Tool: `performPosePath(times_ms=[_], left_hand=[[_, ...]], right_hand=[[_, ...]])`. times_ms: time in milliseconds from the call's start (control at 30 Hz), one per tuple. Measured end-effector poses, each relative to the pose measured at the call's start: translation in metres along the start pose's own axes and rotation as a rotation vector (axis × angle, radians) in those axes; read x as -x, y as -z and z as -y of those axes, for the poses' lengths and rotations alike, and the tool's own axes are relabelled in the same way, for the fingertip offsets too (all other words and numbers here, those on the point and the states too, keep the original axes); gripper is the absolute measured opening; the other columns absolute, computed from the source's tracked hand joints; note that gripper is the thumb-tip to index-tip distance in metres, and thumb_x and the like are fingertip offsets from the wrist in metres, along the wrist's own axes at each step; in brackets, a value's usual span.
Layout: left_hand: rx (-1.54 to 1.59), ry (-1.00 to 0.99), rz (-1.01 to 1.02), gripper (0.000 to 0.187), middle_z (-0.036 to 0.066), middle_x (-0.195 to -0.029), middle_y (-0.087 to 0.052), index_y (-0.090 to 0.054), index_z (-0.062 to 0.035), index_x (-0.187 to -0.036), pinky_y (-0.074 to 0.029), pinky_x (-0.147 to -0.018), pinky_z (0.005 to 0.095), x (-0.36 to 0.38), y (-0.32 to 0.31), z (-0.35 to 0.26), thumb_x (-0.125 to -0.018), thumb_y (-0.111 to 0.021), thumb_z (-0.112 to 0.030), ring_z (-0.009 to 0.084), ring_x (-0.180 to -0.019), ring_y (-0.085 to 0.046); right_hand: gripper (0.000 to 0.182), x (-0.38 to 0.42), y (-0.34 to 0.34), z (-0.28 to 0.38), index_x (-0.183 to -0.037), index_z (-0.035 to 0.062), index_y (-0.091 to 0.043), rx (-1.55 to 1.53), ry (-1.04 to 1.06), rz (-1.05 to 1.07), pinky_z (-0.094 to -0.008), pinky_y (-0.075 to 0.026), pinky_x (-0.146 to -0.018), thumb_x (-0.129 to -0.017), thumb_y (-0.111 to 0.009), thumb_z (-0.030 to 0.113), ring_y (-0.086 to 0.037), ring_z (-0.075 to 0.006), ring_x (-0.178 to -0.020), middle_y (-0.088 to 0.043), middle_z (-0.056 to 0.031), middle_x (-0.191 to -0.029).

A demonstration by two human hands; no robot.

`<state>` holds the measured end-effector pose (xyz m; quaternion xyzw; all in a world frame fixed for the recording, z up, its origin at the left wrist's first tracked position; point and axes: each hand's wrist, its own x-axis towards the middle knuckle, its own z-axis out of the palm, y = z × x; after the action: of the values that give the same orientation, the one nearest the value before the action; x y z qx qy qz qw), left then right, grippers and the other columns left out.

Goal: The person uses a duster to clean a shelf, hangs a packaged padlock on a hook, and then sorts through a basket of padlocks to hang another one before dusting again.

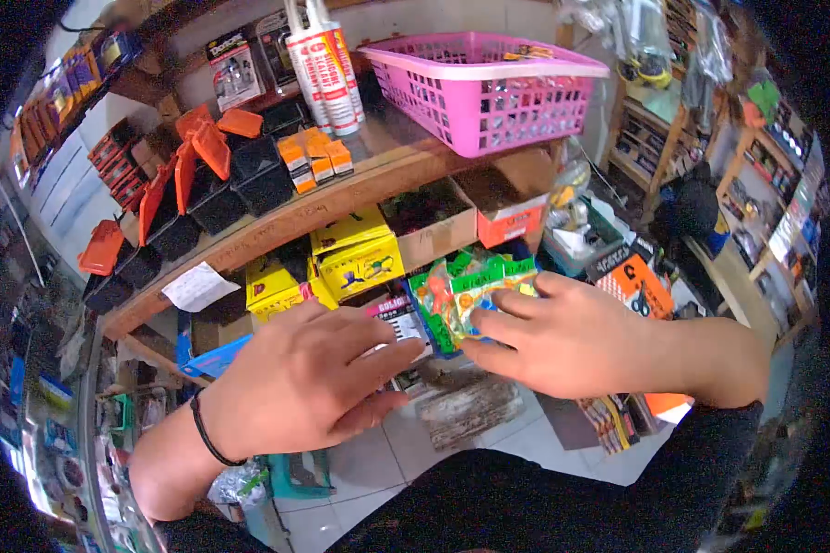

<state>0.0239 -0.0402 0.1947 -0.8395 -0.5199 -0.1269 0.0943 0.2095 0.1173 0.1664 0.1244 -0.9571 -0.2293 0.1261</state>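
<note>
My right hand (563, 334) reaches in from the right, its fingers spread over small clear plastic packets with green header cards (491, 278). Its fingertips lie on or just in front of them; exact contact is hard to tell. Colourful small pieces show inside the packets, which sit in a blue-edged box on the lower shelf. My left hand (318, 376), with a black band (208, 431) at the wrist, hovers left of the packets. Its fingers point right, with thumb and forefinger apart and nothing visible between them. Behind it is a pink-and-white printed pack (389, 311).
Yellow boxes (358, 253), an open cardboard box (428, 230) and a blue box (214, 358) line the lower shelf. Above stand a pink basket (470, 120), sealant tubes (326, 78), small orange boxes (314, 157) and black bins with orange lids (210, 147). An orange-black package (638, 284) lies right.
</note>
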Motion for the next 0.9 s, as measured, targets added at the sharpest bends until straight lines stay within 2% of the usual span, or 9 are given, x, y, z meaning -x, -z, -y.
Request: performPosePath(times_ms=[67,167,233,400,467,600,733,800,900], left_hand=[[0.022,0.006,0.010,0.035,0.008,-0.086,-0.057,-0.054,-0.0065,-0.098,-0.043,-0.063,0.0320,0.012,0.001,-0.005,-0.067,-0.063,-0.022,0.0228,-0.078,-0.056],[0.139,0.203,0.123,0.040,0.009,-0.090,-0.056,-0.054,-0.0072,-0.101,-0.043,-0.065,0.0319,0.029,0.019,-0.021,-0.066,-0.065,-0.024,0.0251,-0.078,-0.055],[0.134,0.193,0.103,0.042,0.008,-0.090,-0.056,-0.054,-0.0073,-0.101,-0.043,-0.065,0.0319,0.045,0.030,-0.035,-0.066,-0.066,-0.025,0.0251,-0.077,-0.055],[0.011,0.163,0.077,0.044,0.007,-0.087,-0.055,-0.054,-0.0072,-0.102,-0.042,-0.064,0.0319,0.055,0.041,-0.058,-0.065,-0.066,-0.027,0.0236,-0.074,-0.055],[0.033,0.167,0.090,0.043,0.009,-0.088,-0.056,-0.055,-0.0058,-0.100,-0.042,-0.066,0.0334,0.055,0.041,-0.056,-0.064,-0.067,-0.028,0.0258,-0.078,-0.055],[0.008,0.143,0.098,0.043,0.011,-0.086,-0.057,-0.055,-0.0039,-0.096,-0.043,-0.065,0.0350,0.037,0.041,-0.042,-0.063,-0.067,-0.028,0.0283,-0.078,-0.056],[-0.007,0.148,0.108,0.040,0.011,-0.083,-0.057,-0.057,-0.0029,-0.092,-0.042,-0.065,0.0352,0.002,0.034,-0.009,-0.061,-0.067,-0.026,0.0286,-0.077,-0.056],[-0.036,0.130,0.089,0.037,0.011,-0.082,-0.058,-0.058,-0.0025,-0.090,-0.042,-0.064,0.0353,-0.020,0.029,0.011,-0.061,-0.067,-0.024,0.0289,-0.076,-0.056],[-0.135,0.078,-0.003,0.028,0.006,-0.075,-0.056,-0.060,-0.0061,-0.086,-0.041,-0.055,0.0297,-0.060,0.024,0.044,-0.064,-0.065,-0.022,0.0217,-0.067,-0.056]], right_hand=[[0.033,0.003,0.006,0.013,-0.096,0.0125,-0.054,-0.093,0.013,-0.004,-0.0257,-0.039,-0.061,-0.065,-0.052,0.022,-0.052,-0.0132,-0.078,-0.049,-0.0005,-0.086],[0.034,-0.008,0.009,0.022,-0.097,0.0116,-0.054,-0.094,0.029,-0.008,-0.0256,-0.039,-0.061,-0.065,-0.052,0.023,-0.052,-0.0135,-0.077,-0.049,-0.0014,-0.087],[0.033,-0.017,0.007,0.027,-0.097,0.0098,-0.053,-0.053,0.025,-0.083,-0.0270,-0.040,-0.059,-0.067,-0.053,0.023,-0.052,-0.0142,-0.078,-0.051,-0.0033,-0.091],[0.034,-0.025,0.014,0.037,-0.099,0.0098,-0.051,-0.067,0.012,-0.018,-0.0274,-0.040,-0.061,-0.069,-0.057,0.026,-0.053,-0.0146,-0.080,-0.053,-0.0052,-0.092],[0.035,-0.023,0.018,0.036,-0.098,0.0116,-0.051,-0.196,-0.029,-0.024,-0.0284,-0.040,-0.062,-0.068,-0.058,0.027,-0.053,-0.0155,-0.080,-0.053,-0.0039,-0.092],[0.032,-0.019,0.016,0.010,-0.097,0.0131,-0.052,-0.178,-0.085,0.003,-0.0295,-0.041,-0.062,-0.068,-0.059,0.026,-0.053,-0.0164,-0.079,-0.052,-0.0022,-0.091],[0.028,-0.019,-0.006,-0.035,-0.092,0.0122,-0.053,-0.158,-0.178,-0.155,-0.0302,-0.041,-0.063,-0.067,-0.060,0.022,-0.053,-0.0178,-0.077,-0.052,-0.0010,-0.087],[0.017,-0.020,-0.025,-0.061,-0.074,0.0102,-0.052,-0.110,-0.204,-0.407,-0.0315,-0.041,-0.058,-0.065,-0.060,0.022,-0.052,-0.0176,-0.071,-0.048,-0.0022,-0.071],[0.018,-0.014,-0.035,-0.106,-0.079,0.0093,-0.054,-0.056,-0.233,-0.499,-0.0307,-0.041,-0.058,-0.064,-0.061,0.017,-0.053,-0.0189,-0.070,-0.051,-0.0032,-0.076]])
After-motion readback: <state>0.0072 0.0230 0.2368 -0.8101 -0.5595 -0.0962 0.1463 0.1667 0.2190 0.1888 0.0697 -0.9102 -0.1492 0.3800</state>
